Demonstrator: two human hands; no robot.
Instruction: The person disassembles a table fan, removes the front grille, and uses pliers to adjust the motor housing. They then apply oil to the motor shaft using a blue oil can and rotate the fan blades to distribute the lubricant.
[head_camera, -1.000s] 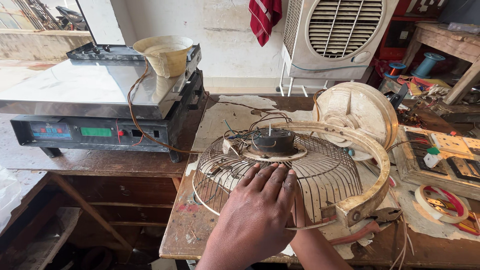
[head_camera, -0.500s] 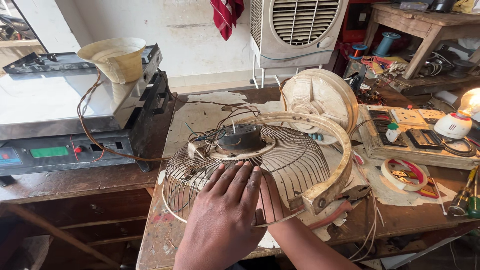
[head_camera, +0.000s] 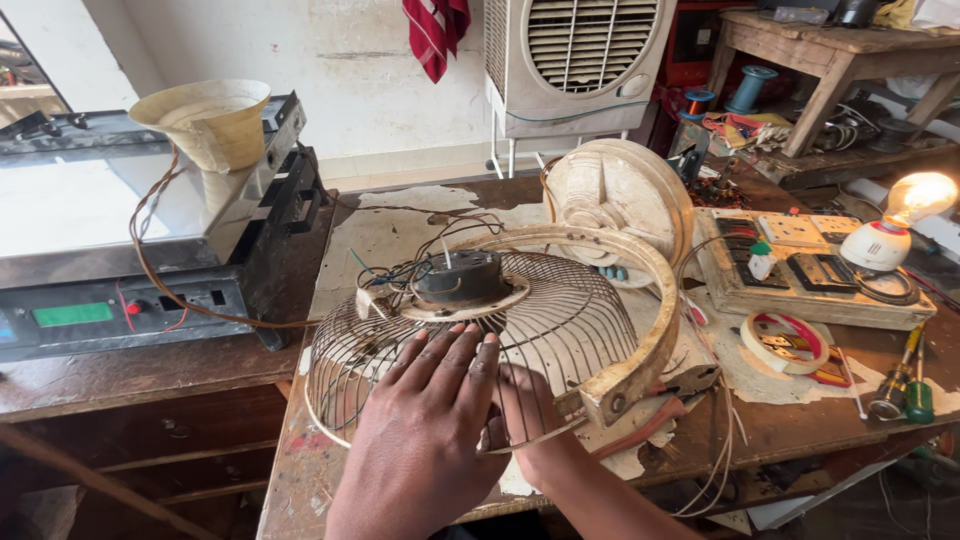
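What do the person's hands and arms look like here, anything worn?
Both are bare. The left hand shows no glove, ring, watch or band, with short nails and a bare wrist running out of the lower edge. The right hand is partly behind the wire fan guard; its forearm is bare too, with no sleeve in view. No markings on either.

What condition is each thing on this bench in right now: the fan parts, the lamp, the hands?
Wire fan guard: dome up on the bench, motor on top.
Motor: bare, loose wires.
Curved bracket: arched over the guard.
Left hand: flat on the guard.
Right hand: under the wires, partly hidden.
Bulb: lit.
Tape roll: lying flat.
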